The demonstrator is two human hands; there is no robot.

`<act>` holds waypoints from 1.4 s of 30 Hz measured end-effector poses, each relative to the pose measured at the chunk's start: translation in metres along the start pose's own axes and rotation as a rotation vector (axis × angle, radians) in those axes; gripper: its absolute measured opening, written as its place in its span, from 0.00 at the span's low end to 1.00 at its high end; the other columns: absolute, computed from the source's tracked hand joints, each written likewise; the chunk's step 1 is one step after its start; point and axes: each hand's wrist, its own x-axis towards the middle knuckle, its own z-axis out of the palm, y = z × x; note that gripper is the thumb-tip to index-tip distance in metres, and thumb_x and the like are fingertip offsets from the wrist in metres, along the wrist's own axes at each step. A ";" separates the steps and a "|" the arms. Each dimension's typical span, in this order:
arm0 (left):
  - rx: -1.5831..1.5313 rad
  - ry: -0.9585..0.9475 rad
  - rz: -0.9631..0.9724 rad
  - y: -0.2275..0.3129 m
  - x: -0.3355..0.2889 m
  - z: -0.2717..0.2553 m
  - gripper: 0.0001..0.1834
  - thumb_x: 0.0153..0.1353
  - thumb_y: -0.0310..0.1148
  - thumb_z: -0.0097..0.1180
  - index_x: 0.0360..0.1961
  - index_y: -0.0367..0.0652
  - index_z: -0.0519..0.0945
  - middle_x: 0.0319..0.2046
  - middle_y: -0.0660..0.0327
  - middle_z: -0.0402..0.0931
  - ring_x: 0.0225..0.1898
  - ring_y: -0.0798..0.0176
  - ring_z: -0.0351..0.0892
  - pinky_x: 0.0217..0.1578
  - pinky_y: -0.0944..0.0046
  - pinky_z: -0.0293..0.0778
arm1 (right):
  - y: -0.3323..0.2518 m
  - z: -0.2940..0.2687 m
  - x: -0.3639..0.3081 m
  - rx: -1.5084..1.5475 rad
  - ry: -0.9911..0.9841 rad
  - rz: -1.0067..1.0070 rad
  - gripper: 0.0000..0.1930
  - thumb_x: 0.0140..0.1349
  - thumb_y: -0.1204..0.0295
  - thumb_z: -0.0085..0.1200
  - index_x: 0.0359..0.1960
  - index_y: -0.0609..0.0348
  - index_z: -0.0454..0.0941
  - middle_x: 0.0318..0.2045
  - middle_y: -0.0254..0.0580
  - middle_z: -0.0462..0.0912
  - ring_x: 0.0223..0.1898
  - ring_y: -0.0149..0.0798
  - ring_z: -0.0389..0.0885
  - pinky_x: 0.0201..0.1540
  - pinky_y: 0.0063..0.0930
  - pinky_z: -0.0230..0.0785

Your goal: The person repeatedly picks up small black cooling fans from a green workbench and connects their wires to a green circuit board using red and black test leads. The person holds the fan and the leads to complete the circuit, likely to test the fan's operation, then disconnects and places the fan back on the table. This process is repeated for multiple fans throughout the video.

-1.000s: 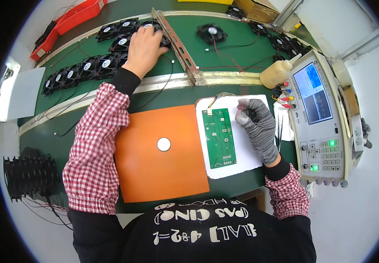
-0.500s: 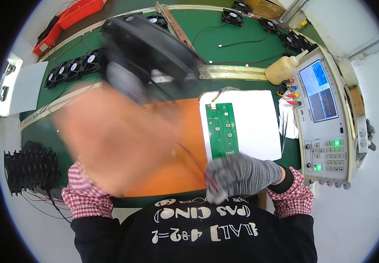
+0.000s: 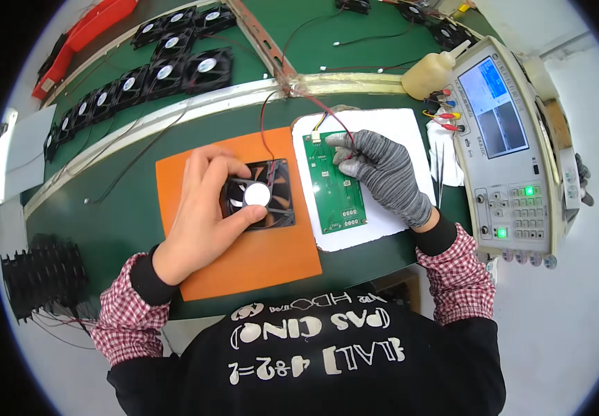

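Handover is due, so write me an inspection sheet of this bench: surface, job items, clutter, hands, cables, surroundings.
Surface: green bench top; orange mat beside white pad.
Job items: black fan over the mat; green circuit board on the pad.
Clutter: fan rows; squeeze bottle.
Hands: bare left hand grips the fan; gloved right hand, over the board, pinches a red lead.
Cables: lead arcs from fan to right hand; short multicoloured wires at board's far end.
Surroundings: test instrument, screen lit; red bin.

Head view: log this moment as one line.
Left hand: holding black fan over orange mat | Right hand: gloved, holding red lead by green circuit board | Board: on white pad
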 end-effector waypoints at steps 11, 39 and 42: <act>0.335 0.125 0.338 0.028 0.000 -0.005 0.51 0.31 0.41 0.79 0.60 0.38 0.70 0.51 0.51 0.71 0.53 0.44 0.68 0.54 0.49 0.64 | 0.008 0.000 -0.001 -0.461 -0.004 -0.399 0.15 0.53 0.79 0.60 0.44 0.52 0.83 0.34 0.41 0.81 0.36 0.45 0.78 0.42 0.36 0.73; 0.170 0.605 0.567 0.077 -0.035 -0.052 0.19 0.61 0.36 0.59 0.46 0.32 0.75 0.32 0.49 0.75 0.31 0.51 0.78 0.37 0.55 0.76 | 0.014 -0.001 -0.004 -0.358 0.043 -0.429 0.05 0.52 0.75 0.63 0.30 0.55 0.81 0.32 0.40 0.78 0.40 0.45 0.78 0.44 0.36 0.73; 0.475 0.480 0.800 0.079 0.002 -0.055 0.30 0.57 0.43 0.63 0.54 0.33 0.71 0.43 0.45 0.73 0.43 0.47 0.76 0.46 0.53 0.73 | 0.013 0.001 -0.003 -0.381 0.051 -0.429 0.04 0.54 0.75 0.62 0.31 0.56 0.80 0.32 0.40 0.79 0.38 0.45 0.79 0.42 0.37 0.73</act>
